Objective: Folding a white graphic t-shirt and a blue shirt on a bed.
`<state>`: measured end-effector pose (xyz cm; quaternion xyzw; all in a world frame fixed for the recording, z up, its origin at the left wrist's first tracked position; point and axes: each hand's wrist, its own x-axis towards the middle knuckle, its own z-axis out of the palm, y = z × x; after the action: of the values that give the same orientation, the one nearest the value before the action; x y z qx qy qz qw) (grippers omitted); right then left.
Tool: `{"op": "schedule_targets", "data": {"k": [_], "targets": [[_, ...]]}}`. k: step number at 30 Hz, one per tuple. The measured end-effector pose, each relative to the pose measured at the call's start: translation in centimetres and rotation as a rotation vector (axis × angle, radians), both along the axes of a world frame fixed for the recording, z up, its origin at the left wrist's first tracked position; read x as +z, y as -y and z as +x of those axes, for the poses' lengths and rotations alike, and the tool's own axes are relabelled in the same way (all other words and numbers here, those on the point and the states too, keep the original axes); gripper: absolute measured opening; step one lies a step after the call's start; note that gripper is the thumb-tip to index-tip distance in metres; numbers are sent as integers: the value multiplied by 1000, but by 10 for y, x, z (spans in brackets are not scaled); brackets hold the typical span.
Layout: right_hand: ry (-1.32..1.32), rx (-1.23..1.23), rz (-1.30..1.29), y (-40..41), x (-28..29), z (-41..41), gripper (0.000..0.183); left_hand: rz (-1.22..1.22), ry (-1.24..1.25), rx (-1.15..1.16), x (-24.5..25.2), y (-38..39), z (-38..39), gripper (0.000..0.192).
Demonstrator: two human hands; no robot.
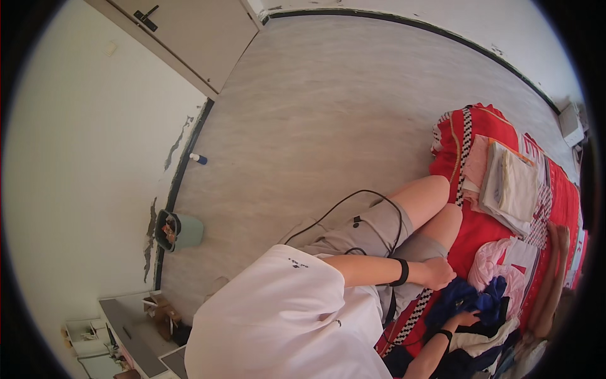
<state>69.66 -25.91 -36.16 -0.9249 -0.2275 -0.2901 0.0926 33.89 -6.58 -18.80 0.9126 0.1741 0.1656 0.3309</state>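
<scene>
My left hand (pixel 439 273) is curled closed at the upper edge of a dark blue garment (pixel 461 298), pinching its fabric. My right hand (pixel 465 318) rests at the lower side of that garment, beside black cloth; its fingertips are partly lost in the folds, so its grip is unclear. The blue garment lies crumpled on a red patterned bedcover (pixel 483 227). Pink clothing (pixel 490 260) is bunched just beyond it. Below my right hand are a cream garment (pixel 487 338) and more dark clothes. Each wrist has a black band.
Folded light-coloured clothes (pixel 513 182) are stacked farther along the bed. Tan hosiery (pixel 554 279) stretches along the far side. A black cable (pixel 331 208) loops over my shorts. By the wall stand a green waste bin (pixel 191 231) and a small blue bottle (pixel 199 158).
</scene>
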Motion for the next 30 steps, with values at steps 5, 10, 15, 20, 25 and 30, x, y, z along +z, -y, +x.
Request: {"op": "schedule_targets", "data": {"k": [5,10,15,20,25,30], "targets": [[-246,-108,-127,9,5,-18,24,-100,-45,-52,10,-6,-2,20],[-336,49,126,-48,33,-80,25,-138,66,66,-6,-23,-13,22],[-975,5,1241,-47,99,-101,44,-106,46,21,12,-15,-1,18],[-1071,148,1584,-5,219,-150,49,-77,89,7,9,-9,1,15],[-1087,489,1877,50,305,-152,52,-88,88,-20,8,-7,-1,16],[-954,506,1717,79,381,-164,60,-251,39,-67,18,-7,-5,17]]}}
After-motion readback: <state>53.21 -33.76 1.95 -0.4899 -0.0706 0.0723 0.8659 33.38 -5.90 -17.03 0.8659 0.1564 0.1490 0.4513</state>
